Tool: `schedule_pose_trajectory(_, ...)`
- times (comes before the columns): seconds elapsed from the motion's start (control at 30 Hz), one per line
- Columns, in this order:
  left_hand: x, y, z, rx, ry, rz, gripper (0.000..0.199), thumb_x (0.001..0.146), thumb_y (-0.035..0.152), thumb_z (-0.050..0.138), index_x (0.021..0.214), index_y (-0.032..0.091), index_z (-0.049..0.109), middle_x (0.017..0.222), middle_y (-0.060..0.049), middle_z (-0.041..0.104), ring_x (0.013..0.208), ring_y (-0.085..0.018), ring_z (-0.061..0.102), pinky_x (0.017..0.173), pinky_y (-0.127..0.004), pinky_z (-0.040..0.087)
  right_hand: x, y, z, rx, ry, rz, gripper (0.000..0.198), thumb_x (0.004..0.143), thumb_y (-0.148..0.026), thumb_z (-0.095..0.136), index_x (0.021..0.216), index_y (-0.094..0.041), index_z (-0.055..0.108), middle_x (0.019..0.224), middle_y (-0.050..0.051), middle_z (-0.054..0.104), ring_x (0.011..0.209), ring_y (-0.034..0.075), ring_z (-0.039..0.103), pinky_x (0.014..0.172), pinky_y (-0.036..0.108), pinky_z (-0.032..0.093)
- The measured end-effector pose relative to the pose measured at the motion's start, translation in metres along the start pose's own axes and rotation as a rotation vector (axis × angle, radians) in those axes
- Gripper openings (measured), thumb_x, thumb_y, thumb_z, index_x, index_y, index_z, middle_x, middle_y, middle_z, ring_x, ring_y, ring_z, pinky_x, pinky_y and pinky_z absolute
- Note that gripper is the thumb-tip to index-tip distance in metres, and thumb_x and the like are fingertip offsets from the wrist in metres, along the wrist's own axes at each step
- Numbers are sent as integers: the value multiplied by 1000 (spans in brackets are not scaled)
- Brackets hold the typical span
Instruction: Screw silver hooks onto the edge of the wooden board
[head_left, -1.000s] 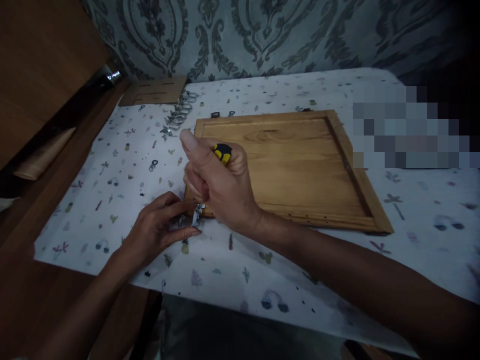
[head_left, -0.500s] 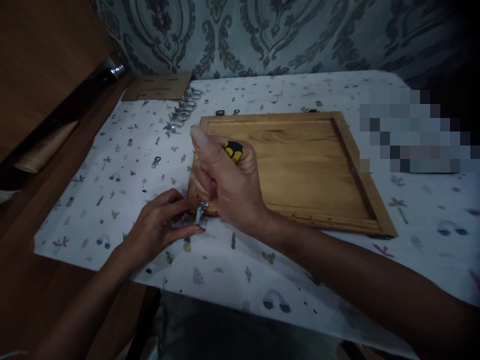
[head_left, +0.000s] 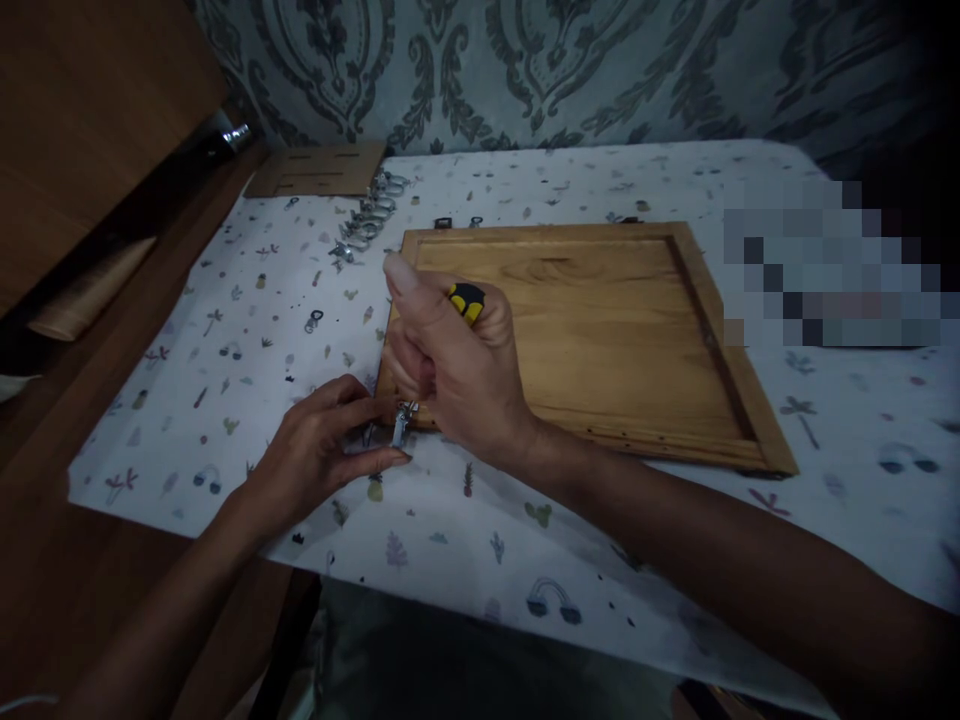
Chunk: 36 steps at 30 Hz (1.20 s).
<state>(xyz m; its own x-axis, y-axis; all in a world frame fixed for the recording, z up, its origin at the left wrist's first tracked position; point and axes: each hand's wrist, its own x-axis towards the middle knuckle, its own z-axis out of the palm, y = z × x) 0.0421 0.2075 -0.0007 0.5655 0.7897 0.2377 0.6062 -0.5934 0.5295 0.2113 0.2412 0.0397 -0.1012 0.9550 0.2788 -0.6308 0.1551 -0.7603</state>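
My right hand [head_left: 465, 370] is a closed fist over the near left corner of a framed wooden cabinet door [head_left: 600, 320]. It grips a screwdriver [head_left: 468, 300] with a black and yellow handle; its shaft is hidden by the fist. At that same corner a silver metal hinge [head_left: 400, 428] sticks out over the door's near edge. My left hand [head_left: 319, 440] holds this hinge between thumb and fingers, just below and left of the right fist. Small dark holes show along the door's near edge.
Several silver metal hinges [head_left: 367, 220] lie in a row behind the door, beside a flat piece of cardboard [head_left: 315, 168]. A small metal part [head_left: 313, 321] lies left of the door. Patterned white cloth [head_left: 480, 560] covers the table. A pixelated area hides something at the right.
Both hands keep almost the same pose at the hinge. The whole view has shifted very slightly; nothing has been let go or picked up.
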Motion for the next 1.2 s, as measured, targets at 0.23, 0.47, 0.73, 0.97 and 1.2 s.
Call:
schedule_pose_trajectory(0.23,2,2,-1,-24,-6,-17,42,91,50,67,117,17,69,96,-7,64,84,-19,62,70,-32,55,-2,0,-2,-10,-44,-9,59,82,-48,77,53,-21,32,50,-8,22,44,7,17,41,28,16)
schedule_pose_trajectory(0.47,2,3,-2,-27,-26,-59,41,91,50,67,118,20,71,98,-7,64,87,-21,63,76,-34,56,-3,-1,-13,-21,-276,59,38,95,-57,54,82,-22,56,64,-5,44,58,10,40,55,25,38)
schedule_pose_trajectory(0.73,2,4,-2,-35,-31,-83,42,91,52,66,116,19,71,102,-8,63,90,-21,63,80,-36,56,3,-29,-15,-383,-285,-11,19,89,-35,70,80,-19,71,88,1,67,87,12,58,79,25,49)
schedule_pose_trajectory(0.97,2,4,-2,-41,-26,-75,43,91,52,66,118,19,70,95,-6,61,82,-18,61,72,-31,55,4,-37,-11,-455,-204,13,33,75,-19,83,68,-20,50,64,-8,50,57,6,49,50,19,42)
schedule_pose_trajectory(1.2,2,3,-3,-28,-58,-95,41,91,52,66,115,19,72,94,-5,58,81,-18,58,68,-29,48,1,-52,-26,-441,-445,195,23,98,-23,53,120,-21,58,65,-10,60,52,8,65,47,17,50)
